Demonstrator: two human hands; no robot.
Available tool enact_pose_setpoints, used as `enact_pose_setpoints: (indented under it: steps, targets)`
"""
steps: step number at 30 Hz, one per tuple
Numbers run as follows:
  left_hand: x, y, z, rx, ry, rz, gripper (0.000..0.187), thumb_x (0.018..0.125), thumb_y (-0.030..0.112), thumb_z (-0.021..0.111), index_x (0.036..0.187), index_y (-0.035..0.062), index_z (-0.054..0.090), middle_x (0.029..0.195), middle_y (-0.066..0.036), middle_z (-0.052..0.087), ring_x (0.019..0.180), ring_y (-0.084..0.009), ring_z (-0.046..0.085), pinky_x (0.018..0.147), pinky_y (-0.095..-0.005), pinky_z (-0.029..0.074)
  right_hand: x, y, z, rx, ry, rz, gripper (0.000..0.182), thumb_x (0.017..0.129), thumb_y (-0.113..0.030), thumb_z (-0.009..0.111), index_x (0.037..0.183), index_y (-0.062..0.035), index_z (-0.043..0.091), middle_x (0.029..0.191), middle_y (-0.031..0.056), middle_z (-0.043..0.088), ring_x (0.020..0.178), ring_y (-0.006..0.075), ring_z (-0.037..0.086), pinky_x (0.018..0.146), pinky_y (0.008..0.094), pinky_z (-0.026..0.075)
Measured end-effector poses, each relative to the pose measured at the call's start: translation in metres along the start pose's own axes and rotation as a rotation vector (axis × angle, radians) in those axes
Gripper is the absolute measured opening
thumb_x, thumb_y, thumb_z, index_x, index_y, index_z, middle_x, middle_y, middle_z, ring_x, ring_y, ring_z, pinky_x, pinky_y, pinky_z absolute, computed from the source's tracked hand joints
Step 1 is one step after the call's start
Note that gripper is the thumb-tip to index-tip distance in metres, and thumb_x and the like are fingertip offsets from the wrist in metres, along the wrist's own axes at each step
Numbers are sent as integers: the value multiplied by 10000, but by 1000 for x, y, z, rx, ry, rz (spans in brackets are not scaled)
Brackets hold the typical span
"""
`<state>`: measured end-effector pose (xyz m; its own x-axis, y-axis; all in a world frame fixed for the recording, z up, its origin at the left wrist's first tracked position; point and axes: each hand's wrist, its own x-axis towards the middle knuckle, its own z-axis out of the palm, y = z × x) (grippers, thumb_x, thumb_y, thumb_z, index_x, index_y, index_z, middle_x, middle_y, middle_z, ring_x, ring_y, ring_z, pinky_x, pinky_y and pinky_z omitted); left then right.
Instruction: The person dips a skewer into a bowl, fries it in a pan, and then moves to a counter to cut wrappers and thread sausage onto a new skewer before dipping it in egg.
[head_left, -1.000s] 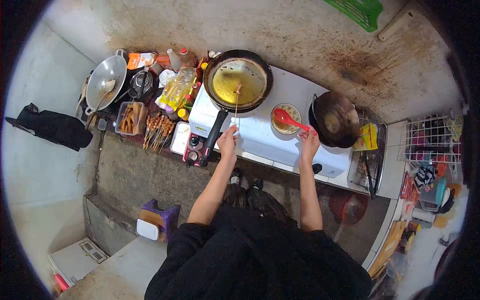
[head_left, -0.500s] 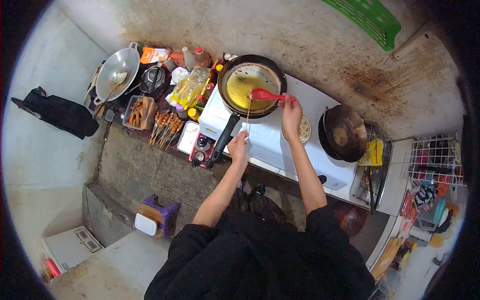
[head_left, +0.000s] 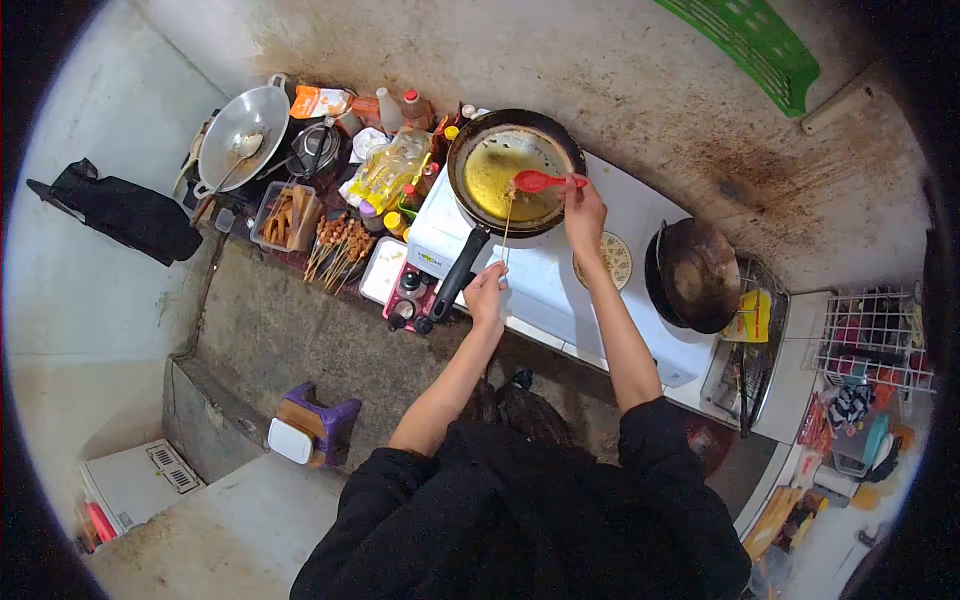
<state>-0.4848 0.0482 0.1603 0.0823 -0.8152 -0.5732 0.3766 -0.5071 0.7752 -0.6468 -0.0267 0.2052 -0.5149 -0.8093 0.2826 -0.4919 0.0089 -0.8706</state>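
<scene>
The left hand [head_left: 487, 295] is pinching a skewer [head_left: 507, 222] and the right hand [head_left: 585, 213] is holding a red spoon [head_left: 538, 181] over the oily frying pan [head_left: 458, 160], risking splashes (if either is slipping).

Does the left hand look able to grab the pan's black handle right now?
Probably not easily: the handle lies close by with nothing visible in between, but the left hand is busy pinching a skewer.
</scene>
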Motion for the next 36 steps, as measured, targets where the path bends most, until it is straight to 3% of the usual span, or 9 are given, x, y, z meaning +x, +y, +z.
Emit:
enact_pose_setpoints:
  steps: [4,6,13,15,19,21,24,28,36]
  targets:
    - [-1,2,1,-50,13,-7,178,778,116,606,898,-14,620,842,-46,621,769,-89,568,604,-200,410,3,-7,1,20,-45,32,225,876,-216,471,927,-22,574,759,122,629,715,223,620,643,321,456]
    - [-1,1,-1,-48,11,-5,176,779,116,604,897,-14,620,845,-45,620,771,-89,568,605,-200,411,6,-8,2,-37,-87,-2,247,889,-239,463,962,-26,564,758,84,626,696,136,607,650,257,460]
    - [0,0,-1,-74,-16,41,174,776,108,602,897,-16,620,854,-46,621,774,-89,567,610,-201,418,13,-15,5,-116,-125,-124,217,873,-214,495,955,-31,578,753,93,620,688,162,606,633,268,459]
    - [1,-1,-1,-62,-5,32,174,777,109,601,897,-16,621,858,-47,622,777,-90,568,608,-202,419,13,-21,1,-95,-131,-154,189,855,-197,491,932,-50,582,845,175,606,798,316,589,676,380,456]
    - [4,-2,-1,-51,13,9,182,775,110,605,904,-18,622,868,-49,623,784,-95,571,602,-206,420,11,-27,-5,-83,-182,-149,190,852,-198,494,927,-51,589,869,175,604,811,324,582,686,378,457]
    - [6,-3,0,-58,15,7,186,776,109,604,910,-19,621,870,-51,623,782,-98,572,600,-207,421,8,-31,-12,-209,-106,-164,223,862,-203,502,961,-18,580,734,107,611,636,158,574,614,260,443]
    - [14,-9,-1,-101,16,2,196,775,113,604,915,-23,621,872,-56,622,779,-103,572,600,-210,421,-11,-54,-50,-17,59,56,254,866,-227,492,949,-4,581,765,127,619,718,201,605,659,299,454]
    - [14,-4,2,-94,19,3,207,775,130,605,905,-30,622,864,-64,620,775,-106,571,605,-216,422,-62,-34,-101,63,247,180,272,891,-236,454,936,-2,584,742,90,619,719,140,591,654,271,442]
    - [15,-5,5,-55,39,76,179,779,133,605,870,-20,623,791,-49,617,713,-89,555,573,-195,409,-116,5,-130,-193,179,92,237,885,-201,457,951,-14,586,775,112,616,711,184,596,653,287,446]
